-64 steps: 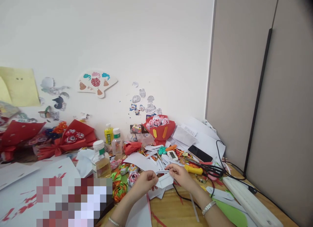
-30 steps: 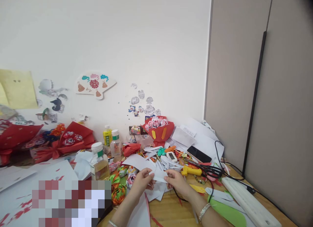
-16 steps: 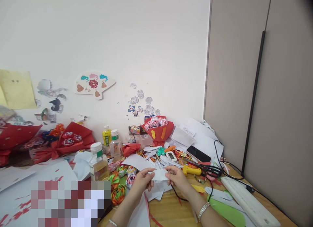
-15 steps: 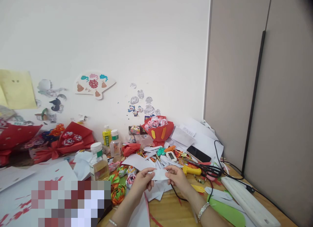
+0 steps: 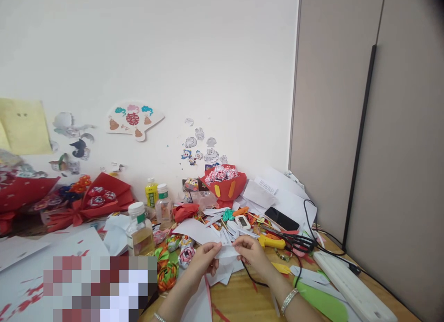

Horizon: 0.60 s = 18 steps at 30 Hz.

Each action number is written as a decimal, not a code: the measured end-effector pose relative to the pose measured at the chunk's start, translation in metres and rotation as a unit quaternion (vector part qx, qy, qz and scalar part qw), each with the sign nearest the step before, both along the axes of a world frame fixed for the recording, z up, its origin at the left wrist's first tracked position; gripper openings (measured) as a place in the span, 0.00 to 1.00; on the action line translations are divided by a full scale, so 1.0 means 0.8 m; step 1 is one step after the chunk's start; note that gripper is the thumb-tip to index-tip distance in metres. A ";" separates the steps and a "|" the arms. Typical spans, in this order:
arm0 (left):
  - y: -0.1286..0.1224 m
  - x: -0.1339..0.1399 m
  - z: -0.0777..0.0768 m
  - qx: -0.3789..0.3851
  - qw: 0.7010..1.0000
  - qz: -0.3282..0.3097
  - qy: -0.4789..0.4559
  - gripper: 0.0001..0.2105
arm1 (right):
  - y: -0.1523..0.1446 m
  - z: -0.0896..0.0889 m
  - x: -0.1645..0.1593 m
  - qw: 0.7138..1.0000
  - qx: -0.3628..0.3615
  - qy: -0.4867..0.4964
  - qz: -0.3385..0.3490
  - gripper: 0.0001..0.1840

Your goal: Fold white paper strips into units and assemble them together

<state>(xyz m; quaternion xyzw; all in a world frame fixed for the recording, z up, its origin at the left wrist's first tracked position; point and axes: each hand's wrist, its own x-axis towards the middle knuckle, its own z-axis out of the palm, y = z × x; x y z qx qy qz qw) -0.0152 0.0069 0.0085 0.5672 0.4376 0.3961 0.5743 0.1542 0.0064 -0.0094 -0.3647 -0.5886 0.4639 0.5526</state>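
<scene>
A small white piece of paper [image 5: 227, 252] is stretched between my two hands, above the cluttered wooden table [image 5: 239, 299]. My left hand [image 5: 207, 257] pinches its left end between thumb and fingers. At the right end, my right hand [image 5: 250, 252] grips it in the same way. More white paper sheets [image 5: 222, 272] lie just beneath. Left of my left hand are folded paper flowers [image 5: 168, 273] in orange and green, and a pink and white one [image 5: 187, 256]. A yellow-handled tool [image 5: 272, 242], perhaps a glue gun, lies beyond my right hand.
A bottle of amber liquid [image 5: 140, 234] stands at the left, with smaller bottles behind. A red paper bouquet [image 5: 227, 188] is near the wall. To the right lie a phone [image 5: 281, 219], black cables [image 5: 301, 242], a green sheet [image 5: 322, 296] and a long white power strip [image 5: 354, 285].
The paper between my hands has tilted and its upper edge now looks bent or folded. My fingers have shifted slightly along it. The things on the table stay put.
</scene>
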 end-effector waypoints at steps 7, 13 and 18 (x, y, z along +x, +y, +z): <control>0.002 0.005 0.001 0.071 0.994 0.019 0.081 0.18 | -0.001 -0.007 0.002 0.995 0.039 -0.093 0.018 0.12; -0.002 0.005 0.002 0.115 0.987 0.014 0.107 0.17 | -0.006 -0.009 0.000 0.983 0.066 -0.169 0.027 0.17; -0.005 0.005 0.002 0.115 0.989 0.003 0.091 0.16 | -0.005 -0.009 0.000 0.985 0.044 -0.161 0.032 0.15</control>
